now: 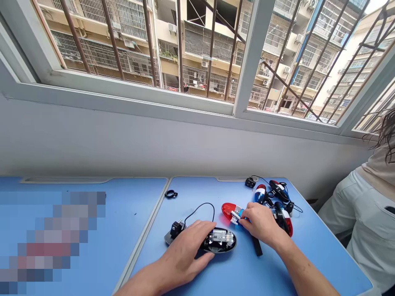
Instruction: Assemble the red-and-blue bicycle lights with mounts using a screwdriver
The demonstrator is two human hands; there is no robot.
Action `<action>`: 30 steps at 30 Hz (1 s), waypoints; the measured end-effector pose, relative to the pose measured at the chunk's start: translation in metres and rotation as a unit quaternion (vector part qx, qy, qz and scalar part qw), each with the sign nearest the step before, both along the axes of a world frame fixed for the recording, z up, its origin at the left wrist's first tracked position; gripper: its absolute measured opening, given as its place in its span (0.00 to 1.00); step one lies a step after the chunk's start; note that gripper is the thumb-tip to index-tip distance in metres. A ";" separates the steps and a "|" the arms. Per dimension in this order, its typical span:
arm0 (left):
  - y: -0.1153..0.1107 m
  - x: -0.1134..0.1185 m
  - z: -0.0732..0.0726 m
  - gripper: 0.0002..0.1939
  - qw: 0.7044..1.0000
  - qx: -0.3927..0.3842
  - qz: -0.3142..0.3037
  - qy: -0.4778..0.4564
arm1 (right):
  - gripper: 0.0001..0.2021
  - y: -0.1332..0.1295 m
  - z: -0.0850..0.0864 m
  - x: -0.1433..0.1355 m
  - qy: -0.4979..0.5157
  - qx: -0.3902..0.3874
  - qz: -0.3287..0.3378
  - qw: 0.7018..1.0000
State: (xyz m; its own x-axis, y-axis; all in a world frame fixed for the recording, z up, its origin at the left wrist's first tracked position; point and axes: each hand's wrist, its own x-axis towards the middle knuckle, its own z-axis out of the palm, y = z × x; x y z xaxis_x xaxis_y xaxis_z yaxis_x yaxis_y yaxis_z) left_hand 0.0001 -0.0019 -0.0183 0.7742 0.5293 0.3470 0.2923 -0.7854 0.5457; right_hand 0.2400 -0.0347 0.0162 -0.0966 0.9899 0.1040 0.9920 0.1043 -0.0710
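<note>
On the blue table, my left hand (185, 250) is closed over a black oval housing (226, 246) of a bike light. Its thumb presses the near side and its fingers the far side. The housing's inside faces up, with a clear plastic and metal part showing. From its left end a thin black cable loops up beside a small black bracket (176, 229). Further right, my right hand (259, 222) pinches at the silver and white small pieces (236, 216) by a red-ended light (228, 209). What its fingertips hold is mostly hidden. Below that hand lies a black strap (256, 246).
Several red, white and blue bike lights (279, 191) with cables cluster at the right. A black ring clamp (171, 194) lies near the table seam. Behind stand a wall (123, 139) and barred windows. Another person (354, 197) stands at the right edge. A blurred patch covers the left table.
</note>
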 end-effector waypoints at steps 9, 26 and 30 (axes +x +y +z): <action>0.001 -0.001 -0.005 0.27 1.000 -0.006 -0.006 0.009 | 0.06 -0.003 0.001 0.002 0.089 0.025 -0.038 0.995; -0.001 -0.002 -0.009 0.32 1.000 0.022 -0.007 0.013 | 0.17 0.001 -0.003 0.002 0.618 0.065 -0.058 0.781; -0.004 -0.004 -0.004 0.34 0.997 0.061 0.003 0.036 | 0.18 0.000 -0.003 0.001 0.677 0.061 -0.061 0.731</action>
State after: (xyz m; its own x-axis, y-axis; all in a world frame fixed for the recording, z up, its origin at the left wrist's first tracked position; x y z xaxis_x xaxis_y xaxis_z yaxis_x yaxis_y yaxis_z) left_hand -0.0036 -0.0061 -0.0222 0.7963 0.4907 0.3539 0.3315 -0.8432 0.4232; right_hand 0.2413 -0.0345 0.0136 0.2638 0.9582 0.1109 0.0241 0.1084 -0.9938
